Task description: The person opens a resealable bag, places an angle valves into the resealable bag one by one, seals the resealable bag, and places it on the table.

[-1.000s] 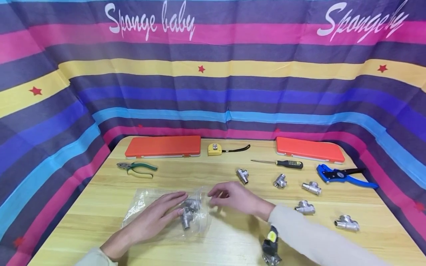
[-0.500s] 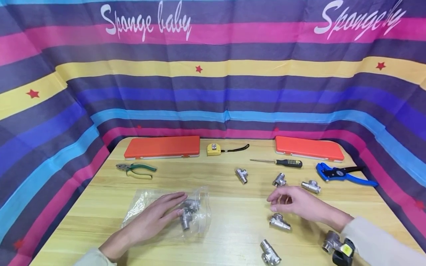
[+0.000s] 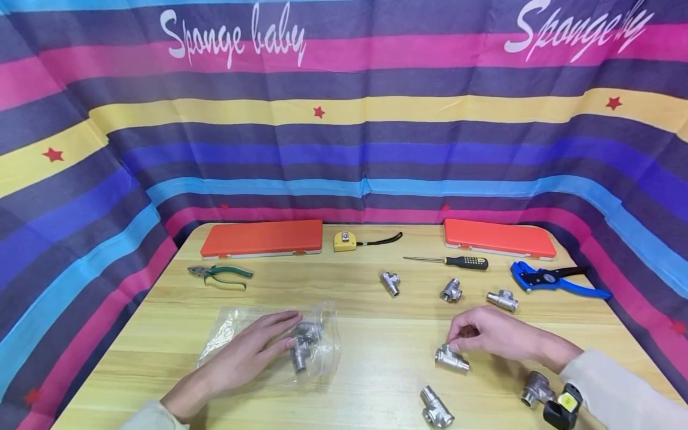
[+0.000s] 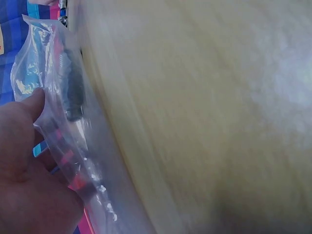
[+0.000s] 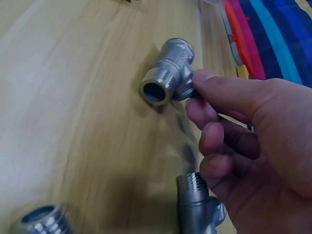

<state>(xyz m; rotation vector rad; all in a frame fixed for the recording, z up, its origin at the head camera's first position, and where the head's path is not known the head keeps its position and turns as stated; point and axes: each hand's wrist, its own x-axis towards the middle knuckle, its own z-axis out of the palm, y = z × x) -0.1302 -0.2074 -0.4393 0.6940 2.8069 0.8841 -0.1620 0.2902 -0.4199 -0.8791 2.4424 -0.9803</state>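
Observation:
In the head view my left hand (image 3: 252, 352) lies with extended fingers over a clear plastic bag (image 3: 217, 334). Metal tee pipe fittings (image 3: 300, 358) show through the plastic beside the thumb; the left wrist view shows the bag (image 4: 53, 105) against the fingers. On the right, my right hand (image 3: 497, 334) pinches a silver tee fitting (image 3: 450, 359) by its side branch, between thumb and forefinger. The right wrist view shows this tee fitting (image 5: 170, 68) with its threaded end facing the camera, close over the wood.
Loose tee fittings (image 3: 436, 409) lie around the right hand, several of them. Green-handled pliers (image 3: 220, 275), a yellow tape measure (image 3: 345, 241), a screwdriver (image 3: 464, 263) and blue wire strippers (image 3: 556, 280) lie farther back. Two red cases (image 3: 263, 237) stand along the striped curtain (image 3: 344, 137).
My right hand has moved right from the bag's edge to the loose tee fittings, and its fingertips have come down onto one. My left hand has stayed on the bag.

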